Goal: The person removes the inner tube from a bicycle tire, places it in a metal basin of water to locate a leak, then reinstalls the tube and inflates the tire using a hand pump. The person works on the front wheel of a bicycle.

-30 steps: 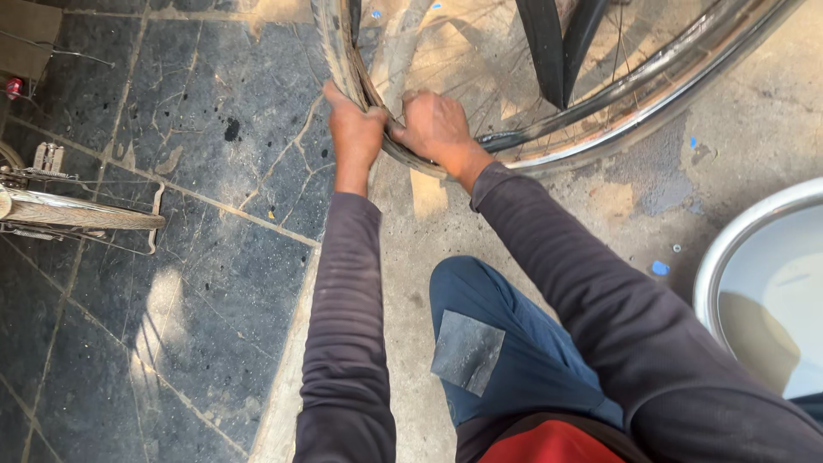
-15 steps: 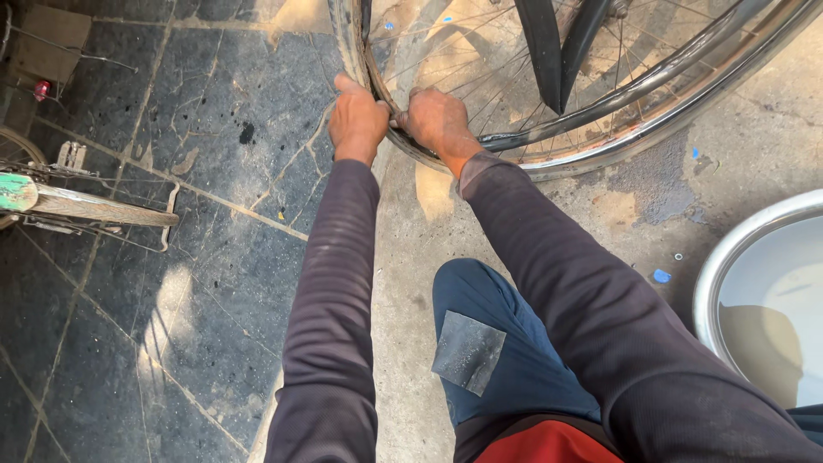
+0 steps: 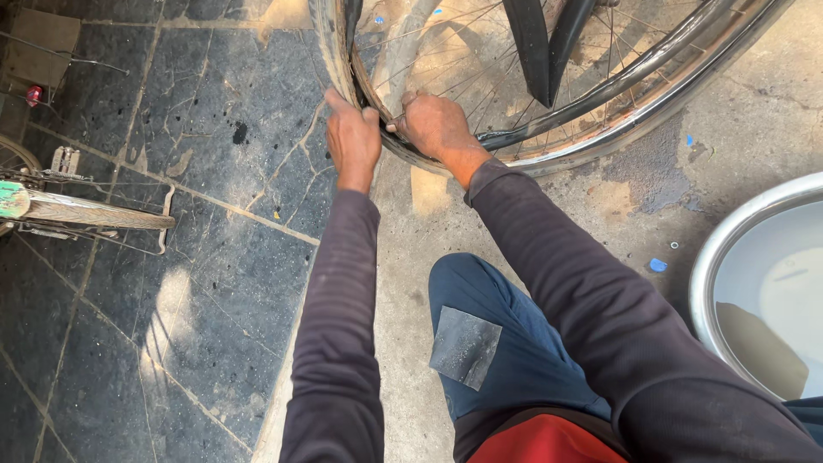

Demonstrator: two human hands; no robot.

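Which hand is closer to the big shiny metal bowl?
Right. The right hand grips the wheel rim on the bowl's side; the left hand holds the tyre farther away.

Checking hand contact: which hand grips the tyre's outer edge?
The left hand, curled over the tyre; the right hand presses inside against the rim.

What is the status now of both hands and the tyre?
Left hand gripping the tyre at the wheel rim. Right hand pressing the tyre there too. Metal basin off to the right, nothing blocking.
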